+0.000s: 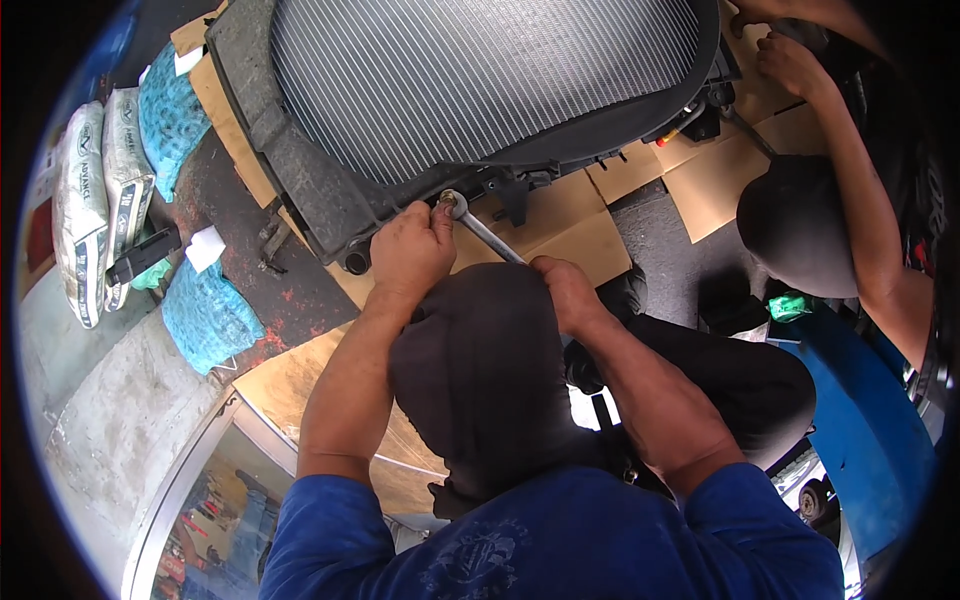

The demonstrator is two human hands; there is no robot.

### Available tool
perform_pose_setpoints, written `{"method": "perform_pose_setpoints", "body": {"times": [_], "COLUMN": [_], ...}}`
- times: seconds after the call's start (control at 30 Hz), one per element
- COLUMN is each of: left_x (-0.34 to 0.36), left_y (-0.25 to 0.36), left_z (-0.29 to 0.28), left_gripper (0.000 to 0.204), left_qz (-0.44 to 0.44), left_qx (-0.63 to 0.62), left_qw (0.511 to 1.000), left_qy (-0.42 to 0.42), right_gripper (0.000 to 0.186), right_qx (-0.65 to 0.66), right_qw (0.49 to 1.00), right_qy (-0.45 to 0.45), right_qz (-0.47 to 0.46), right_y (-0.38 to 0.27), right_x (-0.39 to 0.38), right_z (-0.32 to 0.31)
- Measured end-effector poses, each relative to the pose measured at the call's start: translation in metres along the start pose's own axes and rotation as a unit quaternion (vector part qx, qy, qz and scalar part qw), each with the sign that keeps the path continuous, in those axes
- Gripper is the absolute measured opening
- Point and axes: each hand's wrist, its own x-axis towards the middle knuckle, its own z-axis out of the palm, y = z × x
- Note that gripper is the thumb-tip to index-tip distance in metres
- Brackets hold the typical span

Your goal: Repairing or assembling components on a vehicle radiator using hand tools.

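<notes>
- To your left, two pale plastic sacks with dark printed bands [85,215] sit side by side.
- Just beyond them you have a light-blue patterned bag [172,115].
- Nearer you is a second light-blue patterned bag [210,315], with a white angular scrap [206,248] at its top edge.
- A black oblong object [143,256] overlaps the sacks in your view, beside crumpled pale-green plastic [150,276].
- To your right, a shiny green packet [790,306] lies near a curved blue panel [865,420].
</notes>
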Motion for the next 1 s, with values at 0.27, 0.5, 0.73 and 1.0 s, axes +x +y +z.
{"method": "perform_pose_setpoints", "body": {"times": [0.27, 0.5, 0.73, 1.0], "left_x": [0.0, 0.003, 0.001, 0.001], "left_y": [-0.002, -0.002, 0.0, -0.001], "left_z": [0.0, -0.001, -0.003, -0.013], "left_gripper": [0.035, 0.035, 0.035, 0.03], "left_qz": [-0.009, -0.01, -0.005, -0.006], "left_qx": [0.017, 0.011, -0.01, -0.048], "left_qw": [1.0, 1.0, 1.0, 0.997], "left_qy": [-0.014, -0.025, -0.017, -0.062], "right_gripper": [0.043, 0.034, 0.027, 0.029], "right_qx": [-0.024, 0.044, 0.122, -0.002], "right_qw": [1.0, 0.997, 0.991, 0.997], "right_qy": [-0.008, 0.019, -0.016, -0.076], "right_qz": [-0.001, -0.061, -0.05, -0.02], "right_y": [-0.005, 0.015, 0.017, 0.011], "right_x": [0.001, 0.01, 0.005, -0.019], "right_z": [-0.003, 0.011, 0.01, -0.015]}}
